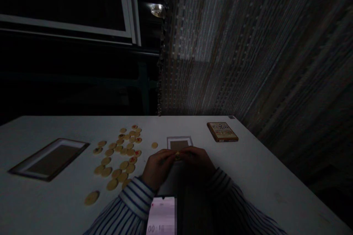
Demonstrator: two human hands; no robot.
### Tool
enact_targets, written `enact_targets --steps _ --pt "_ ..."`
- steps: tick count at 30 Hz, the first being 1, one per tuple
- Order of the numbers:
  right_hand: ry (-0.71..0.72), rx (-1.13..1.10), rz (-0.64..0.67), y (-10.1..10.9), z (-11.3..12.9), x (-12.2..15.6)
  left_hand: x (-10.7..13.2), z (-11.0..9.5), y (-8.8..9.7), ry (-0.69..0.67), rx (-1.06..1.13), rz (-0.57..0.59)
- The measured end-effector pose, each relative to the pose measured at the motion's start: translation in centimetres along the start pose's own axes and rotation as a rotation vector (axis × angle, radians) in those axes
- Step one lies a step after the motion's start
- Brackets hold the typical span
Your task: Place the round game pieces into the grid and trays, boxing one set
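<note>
My left hand (157, 167) and my right hand (199, 161) meet at the middle of a white table (256, 176), fingers curled together. Between their fingertips sits a small round yellowish disc (177, 156), pinched from both sides. To the left of my hands lie several more wooden discs (122, 154) scattered flat on the table, some with red marks; one lone disc (154, 145) lies apart near my left hand. Both wrists wear striped sleeves. The scene is dim.
A shallow rectangular tray (49, 158) lies at the left. A small square frame (179, 142) sits just beyond my hands. An orange box (222, 132) rests at the far right of the table. A patterned curtain (248, 44) hangs behind; a dark window stands at the left.
</note>
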State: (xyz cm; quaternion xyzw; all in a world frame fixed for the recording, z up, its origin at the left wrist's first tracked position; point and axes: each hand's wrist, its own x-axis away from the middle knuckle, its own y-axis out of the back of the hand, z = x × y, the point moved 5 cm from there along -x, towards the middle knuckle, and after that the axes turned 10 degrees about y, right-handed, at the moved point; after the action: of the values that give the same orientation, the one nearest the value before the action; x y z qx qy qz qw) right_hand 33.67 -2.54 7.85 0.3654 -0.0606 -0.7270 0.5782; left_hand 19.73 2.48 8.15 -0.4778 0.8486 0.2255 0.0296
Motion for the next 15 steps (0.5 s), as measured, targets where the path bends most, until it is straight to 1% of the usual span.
enact_targets --steps 4,8,12,15 --pt "-0.019 -0.05 -0.002 -0.16 -0.14 0.08 0.02 -0.25 -0.04 -0.001 0.028 0.012" --pt "-0.034 -0.08 -0.014 -0.15 -0.22 0.1 0.03 0.01 -0.12 0.015 0.057 0.018" --pt "-0.013 -0.052 -0.027 0.01 -0.13 -0.01 0.05 0.29 -0.17 0.11 0.094 0.018" --pt "-0.007 -0.063 -0.072 0.15 -0.22 -0.02 0.13 0.36 -0.15 0.186 0.137 0.001"
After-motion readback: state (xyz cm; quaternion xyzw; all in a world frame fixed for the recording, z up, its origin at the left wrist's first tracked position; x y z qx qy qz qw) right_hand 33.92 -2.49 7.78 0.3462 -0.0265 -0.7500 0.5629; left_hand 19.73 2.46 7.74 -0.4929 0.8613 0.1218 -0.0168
